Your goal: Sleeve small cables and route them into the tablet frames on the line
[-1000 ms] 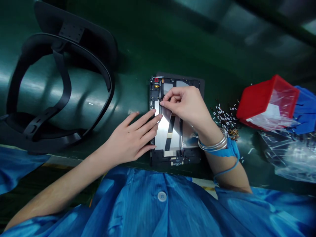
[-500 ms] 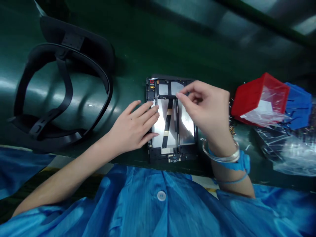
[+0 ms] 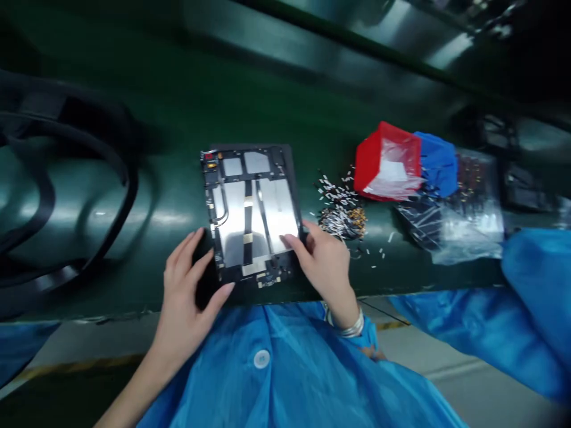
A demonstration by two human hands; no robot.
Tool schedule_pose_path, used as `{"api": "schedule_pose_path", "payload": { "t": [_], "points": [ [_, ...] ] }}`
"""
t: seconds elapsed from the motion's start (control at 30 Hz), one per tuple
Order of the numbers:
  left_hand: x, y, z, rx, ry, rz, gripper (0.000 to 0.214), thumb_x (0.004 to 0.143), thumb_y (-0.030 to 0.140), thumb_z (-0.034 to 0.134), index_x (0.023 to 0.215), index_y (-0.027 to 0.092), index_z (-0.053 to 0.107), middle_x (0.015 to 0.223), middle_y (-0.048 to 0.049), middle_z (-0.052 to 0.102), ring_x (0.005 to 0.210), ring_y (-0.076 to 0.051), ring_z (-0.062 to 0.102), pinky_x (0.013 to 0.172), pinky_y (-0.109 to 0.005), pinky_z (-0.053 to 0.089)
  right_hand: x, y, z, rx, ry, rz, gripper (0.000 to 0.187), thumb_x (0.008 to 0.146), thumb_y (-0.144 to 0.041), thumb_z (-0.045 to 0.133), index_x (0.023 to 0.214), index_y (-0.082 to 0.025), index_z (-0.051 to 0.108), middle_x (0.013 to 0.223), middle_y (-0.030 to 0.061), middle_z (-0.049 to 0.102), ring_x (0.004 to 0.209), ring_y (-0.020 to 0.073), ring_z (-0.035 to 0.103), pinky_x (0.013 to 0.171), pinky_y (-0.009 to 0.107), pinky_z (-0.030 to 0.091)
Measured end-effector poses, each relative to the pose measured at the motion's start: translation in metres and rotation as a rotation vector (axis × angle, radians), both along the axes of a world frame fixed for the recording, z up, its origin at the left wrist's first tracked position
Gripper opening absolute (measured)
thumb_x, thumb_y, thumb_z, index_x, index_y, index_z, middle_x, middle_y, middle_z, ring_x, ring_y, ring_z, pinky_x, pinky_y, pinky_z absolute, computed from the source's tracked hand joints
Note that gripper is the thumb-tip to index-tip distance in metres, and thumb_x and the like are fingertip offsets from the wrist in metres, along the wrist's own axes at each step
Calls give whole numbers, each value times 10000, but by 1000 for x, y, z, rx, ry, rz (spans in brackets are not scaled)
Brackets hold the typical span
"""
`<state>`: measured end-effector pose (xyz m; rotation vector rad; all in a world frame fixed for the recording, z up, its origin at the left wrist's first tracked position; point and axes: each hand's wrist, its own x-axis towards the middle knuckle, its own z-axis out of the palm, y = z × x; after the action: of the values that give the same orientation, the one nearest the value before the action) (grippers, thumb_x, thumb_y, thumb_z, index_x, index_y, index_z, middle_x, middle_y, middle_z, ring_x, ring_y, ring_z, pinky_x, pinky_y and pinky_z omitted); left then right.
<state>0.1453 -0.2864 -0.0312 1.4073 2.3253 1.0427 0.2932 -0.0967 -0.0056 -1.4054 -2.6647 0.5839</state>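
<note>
An opened tablet (image 3: 279, 205) lies on the green bench in front of me, its silver battery plates, black ribbon cable and small circuit boards exposed. A dark panel (image 3: 289, 160) shows beneath its top and right edges. My right hand (image 3: 323, 258) grips the tablet's lower right edge, thumb on top of it and fingers at the side, partly hidden. At the lower left corner is my left hand (image 3: 190, 291), its fingers spread along the side and its thumb near the bottom edge. Whether the left fingertips press on the tablet I cannot tell.
Right of the tablet lies a pile of small white, black and gold pieces (image 3: 341, 220). Beyond it are a red bin (image 3: 369, 160), a blue bin (image 3: 439, 163) and clear plastic bags (image 3: 468, 226). A black headset (image 3: 129, 190) sits at left. Another person's blue sleeve (image 3: 535, 285) is at right.
My right hand has come down from the tablet's upper part to its lower right edge. My left hand has slid off its face to the lower left corner. The view has turned rightward.
</note>
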Motion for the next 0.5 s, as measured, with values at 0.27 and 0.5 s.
{"api": "schedule_pose_path", "payload": {
  "t": [0.27,0.5],
  "points": [
    [-32,28,27,123,-645,273,453,877,233,618,1314,341,575,1238,-20,665,1115,-319,634,888,-466,601,12,11,15,-373,422,3,444,931,-444,433,1254,-200,615,693,-10,670,639,127,594,666,258,440],
    [-98,150,28,386,-769,121,390,731,178,704,1109,127,623,1166,-38,679,1181,-310,580,986,-547,508,100,38,4,-68,598,-427,191,858,-345,579,842,-216,718,714,-1,691,645,139,606,619,267,453]
  ]
}}
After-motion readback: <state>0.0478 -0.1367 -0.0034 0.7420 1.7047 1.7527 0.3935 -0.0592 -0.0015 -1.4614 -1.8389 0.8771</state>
